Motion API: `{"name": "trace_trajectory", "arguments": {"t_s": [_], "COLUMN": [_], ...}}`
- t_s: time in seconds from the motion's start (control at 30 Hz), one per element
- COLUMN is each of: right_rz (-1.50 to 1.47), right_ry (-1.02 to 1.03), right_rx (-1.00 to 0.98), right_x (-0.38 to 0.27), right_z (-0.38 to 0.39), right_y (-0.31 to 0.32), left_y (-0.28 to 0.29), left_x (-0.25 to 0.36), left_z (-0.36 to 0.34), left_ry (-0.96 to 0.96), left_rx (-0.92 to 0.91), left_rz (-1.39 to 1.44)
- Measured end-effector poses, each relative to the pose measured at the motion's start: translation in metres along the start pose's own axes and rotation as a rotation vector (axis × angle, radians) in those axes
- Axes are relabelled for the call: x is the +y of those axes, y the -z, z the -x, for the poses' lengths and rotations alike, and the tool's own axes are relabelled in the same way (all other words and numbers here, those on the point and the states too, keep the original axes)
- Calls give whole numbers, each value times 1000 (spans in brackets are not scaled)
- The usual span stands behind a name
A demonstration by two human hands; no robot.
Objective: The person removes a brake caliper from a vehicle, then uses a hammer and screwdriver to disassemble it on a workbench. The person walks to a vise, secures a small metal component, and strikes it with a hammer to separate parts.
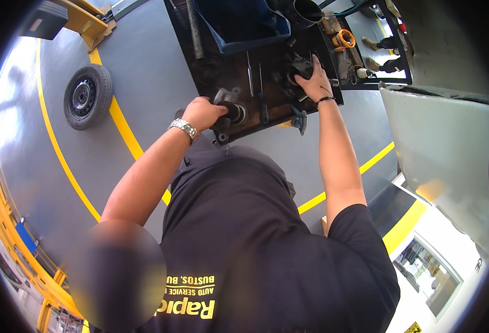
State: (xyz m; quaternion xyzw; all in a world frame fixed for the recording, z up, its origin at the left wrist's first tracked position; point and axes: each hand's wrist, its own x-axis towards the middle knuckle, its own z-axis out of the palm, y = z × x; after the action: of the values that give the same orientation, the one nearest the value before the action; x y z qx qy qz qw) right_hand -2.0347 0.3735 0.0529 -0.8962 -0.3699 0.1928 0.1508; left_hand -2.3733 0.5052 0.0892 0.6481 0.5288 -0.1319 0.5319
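Over the near left corner of a dark workbench (222, 66), my left hand (204, 114) is closed on a greasy cast metal car part with a round collar (235, 112). Its fingertips are partly hidden behind the part. At the bench's right side my right hand (312, 83) grips a dark metal car part (299, 65), thumb on one side and fingers over the other. That part's exact kind is hard to make out. Between the two hands lie a screwdriver (264, 108) and a thin metal rod (250, 75).
A blue plastic bin (244, 33) and a dark cylinder (306, 12) stand farther back, beside a long metal bar (194, 30). An orange cup (344, 39) sits on the right-hand shelf. A wheel (88, 97) is on the floor at left; a pale vehicle panel (438, 133) rises at right.
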Motion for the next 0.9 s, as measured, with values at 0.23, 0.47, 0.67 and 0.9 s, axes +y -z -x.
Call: {"name": "trace_trajectory", "arguments": {"t_s": [0.23, 0.47, 0.67, 0.9], "right_rz": [120, -2, -123, -279], "right_ry": [61, 234, 420, 484], "right_rx": [-7, 3, 39, 113], "right_x": [-1, 6, -46, -98], "right_z": [-20, -17, 34, 92], "right_y": [-4, 7, 53, 72], "left_y": [-2, -2, -7, -5], "left_x": [-2, 3, -3, -15], "left_z": [-4, 2, 14, 12], "left_ry": [-11, -29, -160, -380], "left_rx": [47, 70, 146, -144], "left_rz": [-91, -109, 78, 479]}}
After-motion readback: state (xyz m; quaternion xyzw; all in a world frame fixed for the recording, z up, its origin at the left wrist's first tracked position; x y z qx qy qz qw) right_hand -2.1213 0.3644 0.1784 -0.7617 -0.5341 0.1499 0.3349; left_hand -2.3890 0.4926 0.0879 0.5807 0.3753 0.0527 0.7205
